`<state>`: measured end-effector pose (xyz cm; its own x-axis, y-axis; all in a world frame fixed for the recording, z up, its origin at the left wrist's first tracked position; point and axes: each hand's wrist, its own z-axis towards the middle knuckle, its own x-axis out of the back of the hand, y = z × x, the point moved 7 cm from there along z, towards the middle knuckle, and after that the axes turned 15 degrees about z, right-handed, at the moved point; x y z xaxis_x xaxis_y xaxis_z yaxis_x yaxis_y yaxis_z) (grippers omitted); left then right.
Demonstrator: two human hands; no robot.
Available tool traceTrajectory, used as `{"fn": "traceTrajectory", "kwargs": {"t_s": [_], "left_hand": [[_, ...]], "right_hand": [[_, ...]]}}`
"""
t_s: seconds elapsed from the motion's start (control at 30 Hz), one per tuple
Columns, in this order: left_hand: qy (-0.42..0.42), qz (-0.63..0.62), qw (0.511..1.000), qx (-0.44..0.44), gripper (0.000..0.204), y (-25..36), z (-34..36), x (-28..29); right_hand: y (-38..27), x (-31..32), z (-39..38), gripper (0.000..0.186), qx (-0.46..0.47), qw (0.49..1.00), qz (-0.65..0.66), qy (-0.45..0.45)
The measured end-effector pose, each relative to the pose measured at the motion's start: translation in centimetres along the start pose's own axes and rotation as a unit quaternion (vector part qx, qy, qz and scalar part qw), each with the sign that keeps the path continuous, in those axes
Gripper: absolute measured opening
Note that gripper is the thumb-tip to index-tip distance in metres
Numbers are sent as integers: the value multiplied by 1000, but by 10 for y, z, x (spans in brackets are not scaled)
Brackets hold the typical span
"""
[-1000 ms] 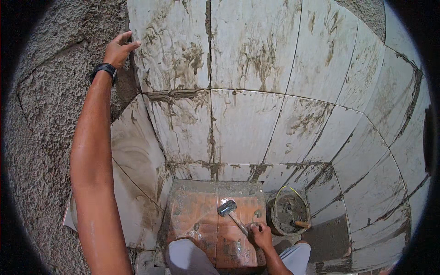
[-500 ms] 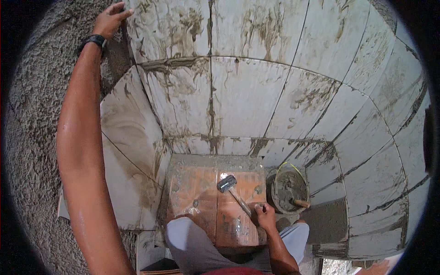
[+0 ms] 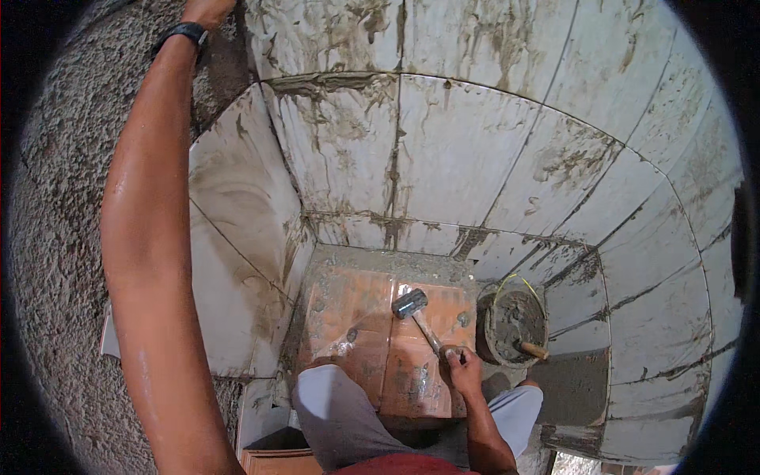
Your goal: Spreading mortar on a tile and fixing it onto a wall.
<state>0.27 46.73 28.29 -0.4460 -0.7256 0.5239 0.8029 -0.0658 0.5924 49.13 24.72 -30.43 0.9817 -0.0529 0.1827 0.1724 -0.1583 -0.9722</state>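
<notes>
At the lower centre, just beyond the grey-clad knees (image 3: 336,408), the right hand (image 3: 465,372) is closed around the handle of a mallet (image 3: 410,304), whose dark head is over the orange tiles (image 3: 348,305), left of a bucket (image 3: 485,334) of mortar with a wooden handle sticking out. Compared with half a second ago, the mallet, bucket and pale wall tiles (image 3: 467,150) all sit higher and farther right in the frame. The left hand (image 3: 209,11), at the upper left, is now cut by the top edge, so its grip cannot be told.
</notes>
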Motion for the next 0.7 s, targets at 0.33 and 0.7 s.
{"fn": "traceTrajectory", "kwargs": {"t_s": [0.33,0.7], "left_hand": [[12,65,997,-32,61,-9,13,5],[20,115,990,-74,68,-14,27,-5]], "right_hand": [[-24,-107,65,17,-54,959,259,-105],[-105,-306,231,26,-123,912,357,-163]]}}
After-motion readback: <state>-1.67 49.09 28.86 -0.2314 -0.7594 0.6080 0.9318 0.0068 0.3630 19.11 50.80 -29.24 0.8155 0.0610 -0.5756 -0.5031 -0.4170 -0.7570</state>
